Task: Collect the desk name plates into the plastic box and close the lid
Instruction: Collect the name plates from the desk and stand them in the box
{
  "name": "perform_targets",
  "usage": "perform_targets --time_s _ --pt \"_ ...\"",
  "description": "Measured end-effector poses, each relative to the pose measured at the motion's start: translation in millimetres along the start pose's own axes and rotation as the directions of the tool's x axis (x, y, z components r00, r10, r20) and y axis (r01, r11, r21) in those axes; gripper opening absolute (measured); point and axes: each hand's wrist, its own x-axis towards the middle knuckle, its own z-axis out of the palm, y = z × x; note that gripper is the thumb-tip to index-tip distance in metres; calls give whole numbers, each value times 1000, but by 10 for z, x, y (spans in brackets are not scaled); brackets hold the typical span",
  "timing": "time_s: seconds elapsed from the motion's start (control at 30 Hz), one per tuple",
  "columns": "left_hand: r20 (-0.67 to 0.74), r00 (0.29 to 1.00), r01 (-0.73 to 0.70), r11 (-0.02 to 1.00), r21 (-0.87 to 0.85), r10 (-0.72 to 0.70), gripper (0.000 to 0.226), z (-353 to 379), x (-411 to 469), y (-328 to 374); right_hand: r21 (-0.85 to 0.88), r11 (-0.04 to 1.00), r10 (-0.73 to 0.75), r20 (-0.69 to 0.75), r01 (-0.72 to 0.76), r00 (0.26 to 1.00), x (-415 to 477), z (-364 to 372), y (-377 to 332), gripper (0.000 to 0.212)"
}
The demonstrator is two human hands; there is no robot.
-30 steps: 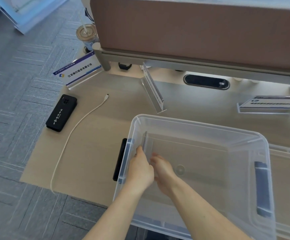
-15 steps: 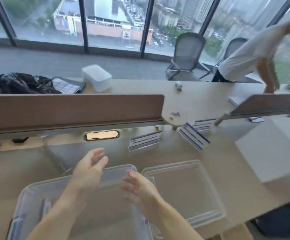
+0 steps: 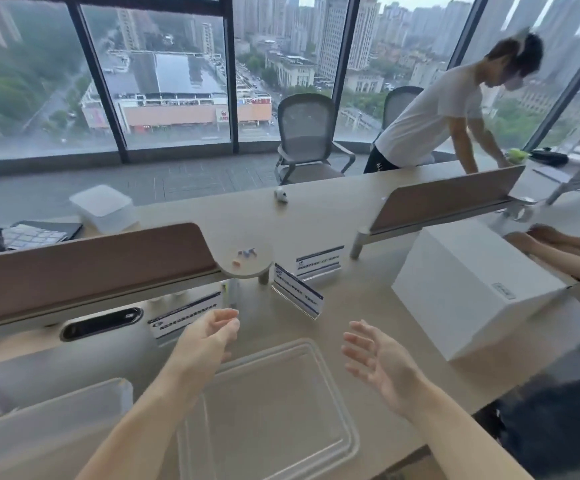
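Reaching out with both palms spread and empty, my left hand (image 3: 209, 336) and right hand (image 3: 377, 358) hover over the lid (image 3: 274, 410). Three plates (image 3: 297, 294) stand on the desk (image 3: 368, 306), uncollected; box (image 3: 56, 427) sits open at left.

Two bare forearms are seen, entering from about 6 o'clock. No sleeve, watch, ring or glove is worn on either. The left hand (image 3: 209, 337) and right hand (image 3: 375, 362) are uncovered, with short nails on the fingers (image 3: 354, 341). Nothing else of the body is shown.
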Motion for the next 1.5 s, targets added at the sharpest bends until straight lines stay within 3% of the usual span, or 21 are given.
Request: perform_targets --time_s 0.3,0.43,0.67,0.97,1.07,1.2,1.33,1.4,1.5 --pt "25 993 113 993 -39 -112 20 1092 589 161 -29 999 23 -67 -25 997 828 -909 -551 20" --pt "44 991 127 992 -17 -126 23 1424 1100 268 -96 995 21 -117 -32 993 1192 -1013 -716 20" --pt "5 985 172 985 0 -172 26 1949 2005 387 -226 974 18 -75 -34 997 2003 -1040 -1099 31" --pt "-73 912 351 860 -371 -404 52 2291 3435 266 -360 929 74 -38 -83 997 4013 -1146 -1349 13" --pt "-92 885 378 818 -434 -457 61 2465 3828 224 -399 912 91 -22 -93 996 4552 -1059 -1276 35" --pt "-178 862 387 843 -373 -474 53 2699 4351 30 -487 873 57 65 -19 996 5048 -895 -1216 58" --pt "-277 834 399 868 -296 -477 21 2806 4669 -213 -607 779 -84 146 156 986 5519 -737 -1134 64" --pt "-343 829 372 893 -251 -442 28 2866 4749 -332 -637 735 -128 208 234 970 5704 -706 -1014 56" --pt "-403 803 370 898 -239 -438 17 2908 4887 -477 -691 645 -202 256 325 945 5884 -716 -832 24"
